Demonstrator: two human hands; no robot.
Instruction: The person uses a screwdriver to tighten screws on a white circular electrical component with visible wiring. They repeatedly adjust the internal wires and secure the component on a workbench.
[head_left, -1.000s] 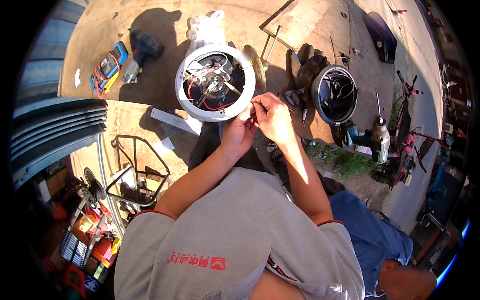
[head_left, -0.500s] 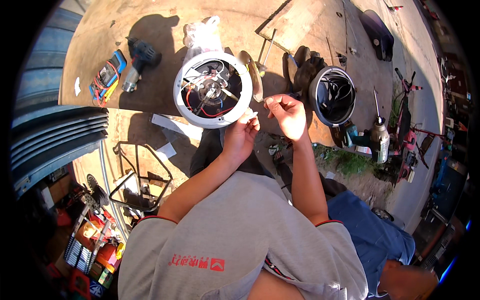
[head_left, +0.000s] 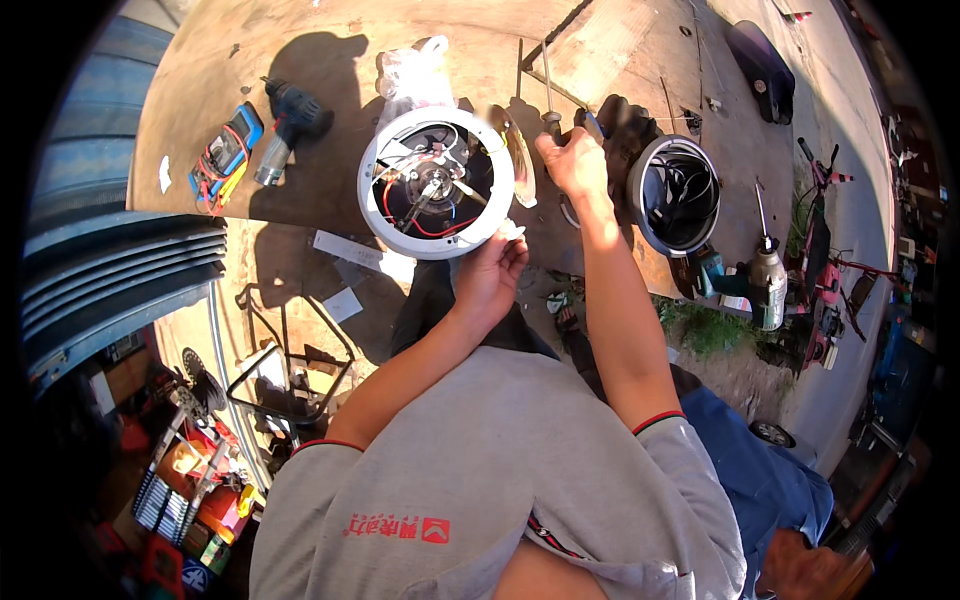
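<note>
A white round housing (head_left: 369, 190) stands open on the table in front of me, with red, white and blue wires and a central shaft inside. Below its lower right rim, my left hand (head_left: 490, 272) has its fingers closed on a small white piece (head_left: 512, 230) too small to name. To the right of the housing, my right hand (head_left: 574, 165) is closed at the dark handle of a screwdriver (head_left: 548, 85), whose long shaft points away from me. A curved, shiny plate (head_left: 522, 165) lies between the housing and that hand. Blue-handled pliers, partly hidden, seem to be beside the fingers.
A grey round housing full of black cables (head_left: 675, 195) stands at the right, near dark gloves (head_left: 625, 125). Farther right are a power tool (head_left: 765, 285) and a dark visor (head_left: 760, 70). A drill (head_left: 292, 125) and a blue multimeter (head_left: 228, 155) lie left. Someone in blue (head_left: 750, 480) is close by.
My right hand has moved away from my left, farther over the table, and taken hold of the screwdriver, which has turned. My left hand stays by the white housing's rim.
</note>
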